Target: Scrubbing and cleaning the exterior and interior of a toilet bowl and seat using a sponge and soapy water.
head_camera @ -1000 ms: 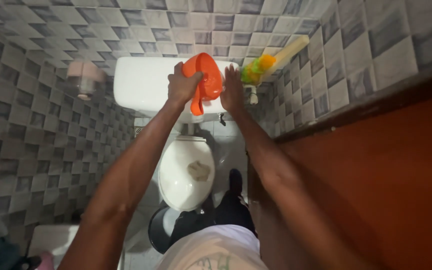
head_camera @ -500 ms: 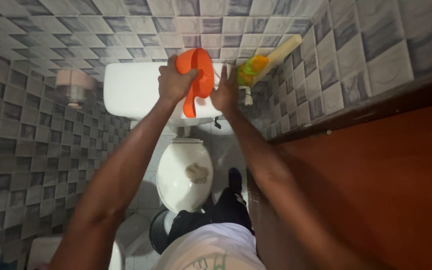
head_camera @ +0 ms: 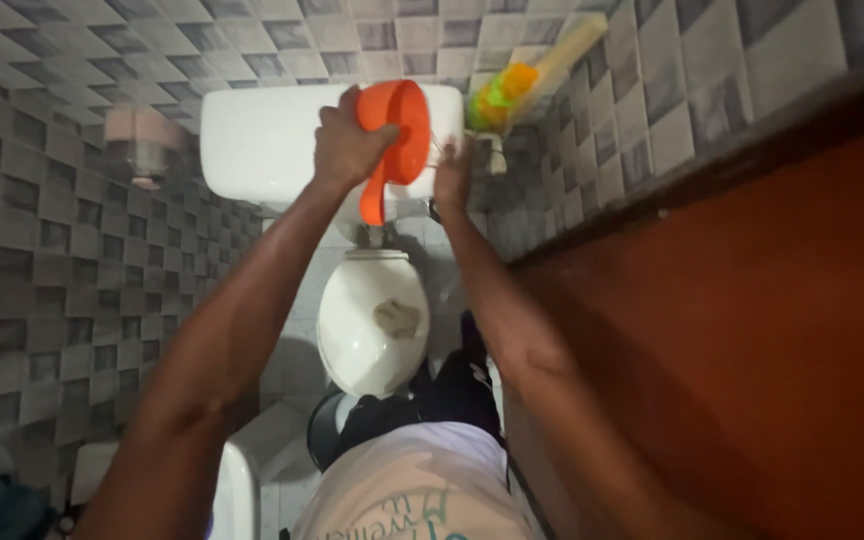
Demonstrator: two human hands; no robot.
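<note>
Tiled bathroom, seen from above a white toilet tank [head_camera: 272,145].

Left hand [head_camera: 347,148] clenches the rim of an orange scoop [head_camera: 397,135], tilted over the tank's right end; right hand [head_camera: 452,172] rests open-fingered on the tank, just beside the scoop's hanging handle. Closed toilet lid [head_camera: 367,320] below.

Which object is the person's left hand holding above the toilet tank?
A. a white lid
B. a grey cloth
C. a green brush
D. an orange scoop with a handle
D: the left hand grips the rim of the orange scoop, tilted over the white toilet tank, its handle hanging down.
</note>
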